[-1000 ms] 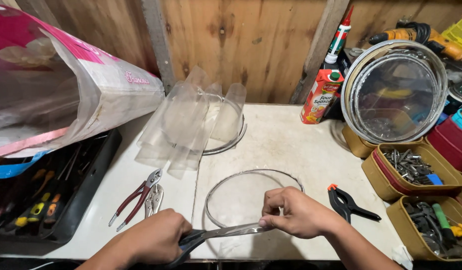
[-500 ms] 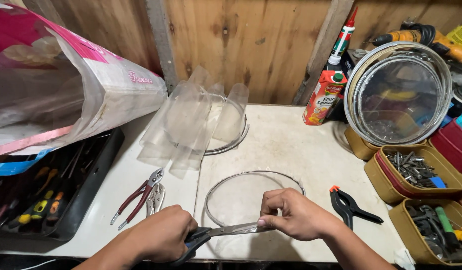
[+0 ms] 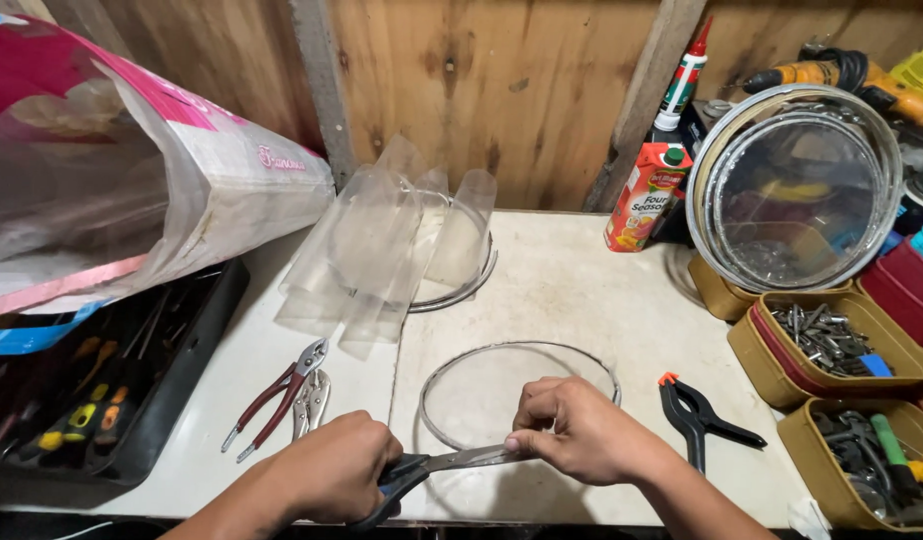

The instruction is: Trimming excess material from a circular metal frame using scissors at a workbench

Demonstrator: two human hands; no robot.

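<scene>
Left hand [image 3: 332, 470] at the front edge of the bench [image 3: 572, 290], fingers curled tight around the dark handles of the scissors [image 3: 437, 467]. Right hand [image 3: 582, 435] just beside it, fingertips [image 3: 517, 443] pinched on the blade tip and the near rim of the clear round ring [image 3: 517, 395], lying flat near the front middle. Red pliers [image 3: 277, 395] to the left of the ring, black clamp [image 3: 697, 420] to its right. Clear plastic sheets [image 3: 382, 245] farther back, near the wall. Juice carton [image 3: 642, 195] at the back right
</scene>
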